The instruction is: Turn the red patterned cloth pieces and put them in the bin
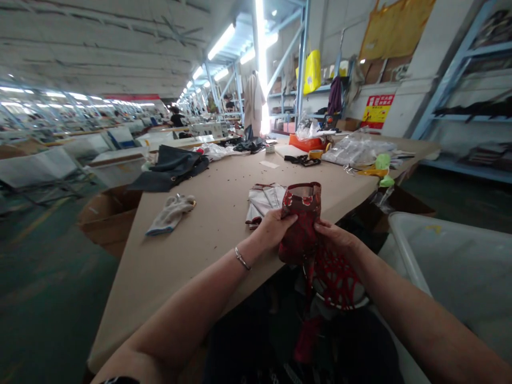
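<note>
Between my two hands, over the table's near edge, is a dark red fabric pouch [301, 229] with a flowered band near its open top. My left hand [276, 226] pinches its left side, thumb on the front. The right side is gripped by my right hand [336, 234], also thumb forward. Just behind my left hand lies a stack of folded silvery pieces with dark red edges [262, 200]. Below the pouch, red strappy material [338, 277] rests in a round, pale-rimmed container in front of my lap; the pouch hides part of it.
The brown-topped table [192, 266] bears a pale work glove [172, 213], dark folded cloth [172, 165], black straps with a tape roll [308, 159], and clear plastic bags [358, 149]. A white bin [452, 261] stands close at right, a cardboard box [108, 218] at left.
</note>
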Demonstrator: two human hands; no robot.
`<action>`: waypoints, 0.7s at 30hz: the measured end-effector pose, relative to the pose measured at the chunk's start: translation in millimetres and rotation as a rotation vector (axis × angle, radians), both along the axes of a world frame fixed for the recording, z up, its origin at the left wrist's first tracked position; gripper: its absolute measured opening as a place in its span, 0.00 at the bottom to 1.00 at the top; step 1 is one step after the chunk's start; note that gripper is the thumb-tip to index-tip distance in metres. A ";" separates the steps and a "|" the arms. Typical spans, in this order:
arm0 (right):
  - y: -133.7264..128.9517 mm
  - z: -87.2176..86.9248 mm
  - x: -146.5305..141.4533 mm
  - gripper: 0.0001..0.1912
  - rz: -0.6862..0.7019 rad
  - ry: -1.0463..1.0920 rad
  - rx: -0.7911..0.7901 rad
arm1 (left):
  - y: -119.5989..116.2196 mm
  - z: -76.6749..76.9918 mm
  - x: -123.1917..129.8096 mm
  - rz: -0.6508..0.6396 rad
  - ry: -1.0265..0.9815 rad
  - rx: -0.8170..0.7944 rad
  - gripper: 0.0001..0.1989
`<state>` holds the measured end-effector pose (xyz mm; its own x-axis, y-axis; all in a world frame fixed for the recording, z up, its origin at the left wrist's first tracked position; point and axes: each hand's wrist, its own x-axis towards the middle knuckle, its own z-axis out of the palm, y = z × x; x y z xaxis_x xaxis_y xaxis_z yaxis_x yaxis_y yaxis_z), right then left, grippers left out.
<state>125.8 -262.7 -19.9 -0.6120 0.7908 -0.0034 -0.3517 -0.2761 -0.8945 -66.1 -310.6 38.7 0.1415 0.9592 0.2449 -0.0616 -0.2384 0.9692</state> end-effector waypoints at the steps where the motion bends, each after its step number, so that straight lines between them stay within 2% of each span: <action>1: 2.4 6.5 -3.4 0.21 -0.016 -0.003 -0.003 | 5.0 3.8 -1.6 -0.033 -0.029 -0.035 0.10; 4: 7.6 32.7 -11.3 0.17 -0.167 0.007 0.035 | 18.4 15.9 -10.4 -0.131 -0.107 -0.082 0.12; 6: 10.2 53.7 -7.8 0.16 -0.363 0.068 0.100 | 25.7 25.0 -22.9 -0.136 -0.134 -0.025 0.15; 9: 14.8 75.8 18.8 0.16 -0.680 0.137 0.137 | 34.0 32.7 -52.2 0.022 -0.111 0.043 0.16; 11: 19.3 72.2 46.9 0.14 -0.814 0.069 0.082 | 37.8 28.4 -73.0 0.174 -0.034 0.016 0.13; 12: 21.6 62.6 61.4 0.13 -0.842 0.002 0.034 | 39.4 23.1 -81.7 0.237 0.019 -0.004 0.12; 14: 24.5 28.6 87.0 0.14 -0.847 -0.152 -0.082 | 42.9 7.9 -92.7 0.300 0.141 -0.035 0.10; 17: 22.5 -46.6 110.6 0.17 -0.759 -0.344 -0.253 | 50.9 -16.7 -90.6 0.280 0.382 0.014 0.08; 19: 19.0 -98.4 117.5 0.19 -0.703 -0.533 -0.247 | 57.9 -28.0 -79.9 0.255 0.588 0.104 0.06; 21: 17.4 -139.6 119.4 0.23 -0.726 -0.765 -0.139 | 64.3 -33.5 -66.3 0.237 0.811 0.198 0.06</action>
